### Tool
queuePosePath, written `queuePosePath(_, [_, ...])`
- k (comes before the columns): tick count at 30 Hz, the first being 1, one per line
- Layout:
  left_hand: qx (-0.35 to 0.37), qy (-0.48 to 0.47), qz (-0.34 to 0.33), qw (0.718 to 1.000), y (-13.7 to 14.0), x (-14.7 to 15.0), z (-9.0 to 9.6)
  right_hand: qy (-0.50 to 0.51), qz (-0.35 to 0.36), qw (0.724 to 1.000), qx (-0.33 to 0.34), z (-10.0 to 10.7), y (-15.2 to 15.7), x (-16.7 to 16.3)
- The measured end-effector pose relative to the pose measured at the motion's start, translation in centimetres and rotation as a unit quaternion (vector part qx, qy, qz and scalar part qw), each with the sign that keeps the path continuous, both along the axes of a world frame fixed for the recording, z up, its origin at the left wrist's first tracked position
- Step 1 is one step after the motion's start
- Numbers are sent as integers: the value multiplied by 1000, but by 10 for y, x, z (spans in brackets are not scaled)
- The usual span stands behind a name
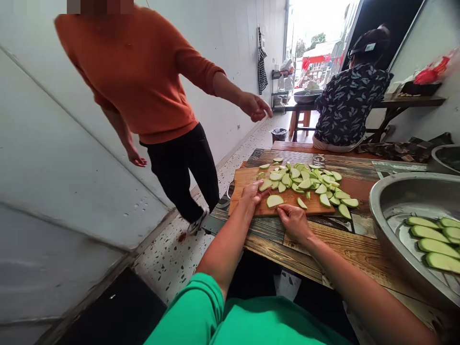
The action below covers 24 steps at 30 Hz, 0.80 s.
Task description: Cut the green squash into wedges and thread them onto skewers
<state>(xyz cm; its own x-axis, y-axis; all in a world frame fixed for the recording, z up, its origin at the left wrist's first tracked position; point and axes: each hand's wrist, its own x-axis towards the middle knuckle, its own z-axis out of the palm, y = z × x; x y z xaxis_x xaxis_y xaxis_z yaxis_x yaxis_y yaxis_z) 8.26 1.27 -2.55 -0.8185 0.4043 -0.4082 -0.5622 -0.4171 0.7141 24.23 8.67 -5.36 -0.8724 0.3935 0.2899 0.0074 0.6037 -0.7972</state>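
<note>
Wooden cutting board [251, 179] on plank table [345, 239], carrying a loose heap of pale green squash slices [305, 182]; left hand [251, 191] lies flat, fingers together, on the board's near left part, right hand [294, 221] at the near edge, fingertips curled, grip unclear. Steel basin [395, 201] at right holds long peeled squash pieces [434, 239]. Judged: slicing step, between cuts; more stock must come from the basin, no knife visible.

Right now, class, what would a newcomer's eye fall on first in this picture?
Pale green vegetable slices lie heaped on a wooden cutting board at the table's middle, with the left hand and right hand at its near edge. A person in an orange sweater stands at left; longer slices lie in a metal basin at right.
</note>
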Motion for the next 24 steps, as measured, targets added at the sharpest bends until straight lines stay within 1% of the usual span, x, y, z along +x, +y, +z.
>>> queuePosePath(4, [-14, 12, -17, 1000, 1, 4, 2, -1, -2, 1000, -6, -2, -2, -1])
queuePosePath(7, [-38, 21, -35, 998, -1, 6, 5, -3, -12, 1000, -8, -4, -3, 0])
queuePosePath(10, [-57, 31, -30, 997, -2, 8, 8, -16, -12, 1000, 10, -2, -5, 0])
queuePosePath(13, [-64, 27, -28, 997, -2, 9, 10, -32, -27, 999, 21, 0, -6, -1])
queuePosePath(15, [-76, 21, -41, 996, -2, 11, 11, -38, -41, 998, 26, 2, -7, -1])
queuePosePath(17, [-109, 16, -69, 991, 0, 13, 12, -47, -51, 997, 34, 4, -9, -2])
queuePosePath(19, [-130, 31, -88, 987, 3, 15, 12, -55, -60, 996, 42, 6, -9, -2])
queuePosePath(21, [-139, 35, -108, 984, 5, 16, 11, -63, -68, 995, 46, 8, -8, -2])
queuePosePath(24, [-133, 37, -107, 985, 7, 18, 10, -68, -75, 994, 50, 9, -7, -1])
